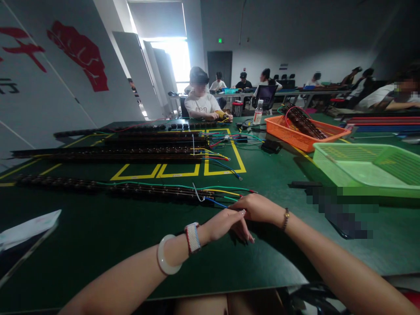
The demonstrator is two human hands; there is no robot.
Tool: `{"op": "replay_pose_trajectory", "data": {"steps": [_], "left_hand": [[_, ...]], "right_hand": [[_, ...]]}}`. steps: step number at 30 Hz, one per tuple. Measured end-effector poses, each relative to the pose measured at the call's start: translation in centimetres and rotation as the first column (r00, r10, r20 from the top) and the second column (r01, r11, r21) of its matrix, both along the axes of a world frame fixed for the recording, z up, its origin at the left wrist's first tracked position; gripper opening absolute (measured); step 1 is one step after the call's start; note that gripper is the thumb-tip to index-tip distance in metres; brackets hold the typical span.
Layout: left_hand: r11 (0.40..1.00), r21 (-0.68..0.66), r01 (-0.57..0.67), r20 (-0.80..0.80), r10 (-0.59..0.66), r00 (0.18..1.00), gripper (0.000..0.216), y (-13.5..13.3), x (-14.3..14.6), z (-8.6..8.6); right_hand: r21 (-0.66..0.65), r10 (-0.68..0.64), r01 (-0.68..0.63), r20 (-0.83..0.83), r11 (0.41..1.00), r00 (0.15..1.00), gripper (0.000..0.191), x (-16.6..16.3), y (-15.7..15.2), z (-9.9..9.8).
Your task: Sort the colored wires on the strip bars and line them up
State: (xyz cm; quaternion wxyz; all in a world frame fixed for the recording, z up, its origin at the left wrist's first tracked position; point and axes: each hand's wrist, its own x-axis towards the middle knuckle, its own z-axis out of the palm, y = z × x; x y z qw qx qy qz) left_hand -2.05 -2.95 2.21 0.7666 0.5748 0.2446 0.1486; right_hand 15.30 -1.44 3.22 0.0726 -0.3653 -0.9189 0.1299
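Left forearm [124,280] and right forearm [331,249] are extended over the green surface [131,267] from its near edge. A white bangle [166,254] and a watch [193,238] are worn on the left arm, a thin bracelet [286,218] on the right wrist. Left grip [226,224] and right grip [257,208] are overlapped at the wire end of the near bundle [147,191]. The left fingers are partly curled and directed downward; the right fingers are mostly hidden. Whether either grip is closed on anything cannot be determined.

The near bundle, made up of long dark strips, is laid flat to the left of the grips. A white tie [197,193] is located near its right end, from which a yellow wire [223,191] and a blue wire [215,202] are led toward the grips. Further bundles [131,153] are arranged behind it, beside and across yellow markings [225,172].

To the right, a green basket [331,175] is positioned in front of an orange basket [288,138], in which a dark bundle [303,122] is held. At the far edge, a co-worker [201,104] is seated.
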Motion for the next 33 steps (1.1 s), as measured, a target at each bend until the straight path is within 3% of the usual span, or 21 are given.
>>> {"op": "replay_pose_trajectory", "data": {"steps": [4,10,15,22,29,33], "left_hand": [[1.000,-0.005,-0.030,-0.017,0.030,0.999,0.050,-0.2,0.1,0.4],[0.999,0.019,-0.034,-0.027,0.035,0.999,0.051,-0.3,0.2,0.7],[0.999,0.031,-0.030,-0.013,0.031,0.999,0.050,-0.2,0.2,0.4],[0.999,0.041,-0.023,-0.017,0.023,1.000,0.055,-0.2,0.2,0.3],[0.999,0.043,-0.010,-0.014,0.010,1.000,0.054,-0.1,0.1,0.0],[0.999,0.040,0.001,0.010,-0.001,1.000,0.053,0.0,0.1,-0.3]], "right_hand": [[0.047,-0.026,0.028,-0.040,0.999,0.999,0.019,0.0,0.2,-0.2],[0.185,-0.191,0.262,-0.332,0.947,0.924,0.025,0.6,1.6,-1.4],[0.212,-0.194,0.261,-0.292,0.942,0.937,0.032,1.0,3.1,-3.1],[0.094,-0.223,0.254,-0.256,0.963,0.941,0.028,0.4,3.4,-3.1],[-0.236,-0.276,0.203,-0.334,0.950,0.901,0.031,0.6,2.7,-1.6],[-0.253,-0.278,0.203,-0.311,0.946,0.909,0.031,-0.2,2.5,-2.0]]}}
